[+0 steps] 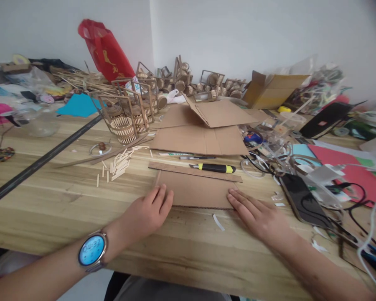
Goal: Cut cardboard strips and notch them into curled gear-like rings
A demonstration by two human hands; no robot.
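A rectangular piece of brown cardboard (200, 190) lies flat on the wooden table in front of me. My left hand (152, 207), with a watch on its wrist, rests its fingers on the cardboard's left edge; the thumb side is partly hidden. On the right edge, the fingers of my right hand (258, 213) are stretched out and lying flat. Along the far edge of the piece runs a narrow cardboard strip (194, 172). Just beyond the strip is a black and yellow utility knife (214, 167), with a pen (197, 158) behind it.
Larger cardboard sheets (197, 140) are stacked farther back. Small wooden sticks (122, 163) and little bamboo baskets (123, 129) stand left. A phone (303, 200), cables and coloured paper (341, 171) crowd the right. A red bag (106, 54) stands by the wall.
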